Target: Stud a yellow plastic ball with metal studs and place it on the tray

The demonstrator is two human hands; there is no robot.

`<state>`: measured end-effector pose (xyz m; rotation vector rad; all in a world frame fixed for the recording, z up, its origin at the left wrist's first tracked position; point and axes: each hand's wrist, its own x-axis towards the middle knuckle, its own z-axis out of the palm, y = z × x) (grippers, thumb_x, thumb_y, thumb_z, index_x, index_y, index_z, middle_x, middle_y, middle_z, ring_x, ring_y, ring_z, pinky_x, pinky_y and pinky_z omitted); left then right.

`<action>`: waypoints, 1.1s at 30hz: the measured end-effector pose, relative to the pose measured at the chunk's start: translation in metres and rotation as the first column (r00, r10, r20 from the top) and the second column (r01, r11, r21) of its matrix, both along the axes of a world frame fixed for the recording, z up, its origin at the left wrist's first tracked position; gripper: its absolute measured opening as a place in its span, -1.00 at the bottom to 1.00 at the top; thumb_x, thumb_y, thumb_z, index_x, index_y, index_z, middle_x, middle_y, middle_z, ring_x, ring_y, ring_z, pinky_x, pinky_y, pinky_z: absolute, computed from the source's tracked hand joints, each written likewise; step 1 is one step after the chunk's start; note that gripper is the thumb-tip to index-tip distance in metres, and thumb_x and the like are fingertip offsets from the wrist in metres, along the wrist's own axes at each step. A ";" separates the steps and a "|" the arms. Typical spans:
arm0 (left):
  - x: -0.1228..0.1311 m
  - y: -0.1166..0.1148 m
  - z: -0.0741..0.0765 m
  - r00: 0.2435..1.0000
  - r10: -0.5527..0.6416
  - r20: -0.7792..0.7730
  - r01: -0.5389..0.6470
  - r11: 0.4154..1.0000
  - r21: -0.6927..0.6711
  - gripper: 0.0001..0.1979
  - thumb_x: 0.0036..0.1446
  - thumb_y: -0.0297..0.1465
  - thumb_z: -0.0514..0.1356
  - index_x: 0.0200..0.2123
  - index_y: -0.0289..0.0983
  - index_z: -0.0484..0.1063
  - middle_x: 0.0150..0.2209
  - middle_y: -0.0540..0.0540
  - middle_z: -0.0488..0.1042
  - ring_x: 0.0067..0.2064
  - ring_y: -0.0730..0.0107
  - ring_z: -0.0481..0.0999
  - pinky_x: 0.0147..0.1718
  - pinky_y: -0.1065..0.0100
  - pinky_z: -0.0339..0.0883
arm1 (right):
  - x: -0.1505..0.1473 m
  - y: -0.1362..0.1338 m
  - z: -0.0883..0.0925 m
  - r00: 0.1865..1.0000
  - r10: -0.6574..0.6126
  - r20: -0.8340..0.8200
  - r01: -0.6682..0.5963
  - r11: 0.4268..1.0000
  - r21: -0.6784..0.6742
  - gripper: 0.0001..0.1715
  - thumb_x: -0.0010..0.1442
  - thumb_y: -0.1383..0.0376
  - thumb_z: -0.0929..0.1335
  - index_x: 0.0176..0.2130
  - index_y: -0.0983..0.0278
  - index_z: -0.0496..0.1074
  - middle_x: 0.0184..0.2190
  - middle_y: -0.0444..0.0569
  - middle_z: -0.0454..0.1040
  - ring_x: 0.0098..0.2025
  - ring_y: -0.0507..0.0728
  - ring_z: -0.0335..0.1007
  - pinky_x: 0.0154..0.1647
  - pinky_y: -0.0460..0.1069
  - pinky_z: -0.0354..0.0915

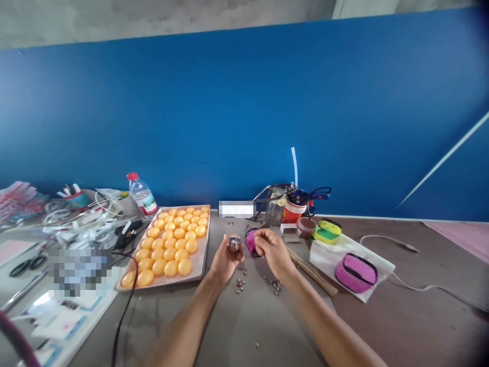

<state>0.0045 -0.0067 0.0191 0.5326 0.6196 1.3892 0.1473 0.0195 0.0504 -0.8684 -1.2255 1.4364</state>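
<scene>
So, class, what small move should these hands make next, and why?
Probably bring the right hand across to the shiny round piece: the left hand holds it, the right is bunched in a pinch close by, and small metallic beads lie loose on the table. What, if anything, the right pinches is too small to tell.

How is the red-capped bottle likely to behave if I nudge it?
The bottle may tip if pushed near the cap, as it looks tall for its base. It seems partly filled, so the contents might slosh and weigh it low down. Its clear wall looks like thin plastic, so a firm squeeze could dent it.
</scene>
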 end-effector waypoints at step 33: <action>-0.014 0.005 -0.002 0.982 0.032 0.185 -0.026 0.999 -0.033 -0.63 0.12 -0.10 0.06 -0.35 -0.31 0.40 -0.50 -0.06 0.35 -0.58 0.54 0.23 -0.53 0.44 0.15 | 0.078 0.044 -0.016 -0.053 -0.042 0.998 -0.133 0.990 0.035 -0.71 0.04 0.31 0.30 -0.19 0.32 0.41 -0.11 0.20 0.46 -0.08 0.29 0.39 -0.25 0.01 0.22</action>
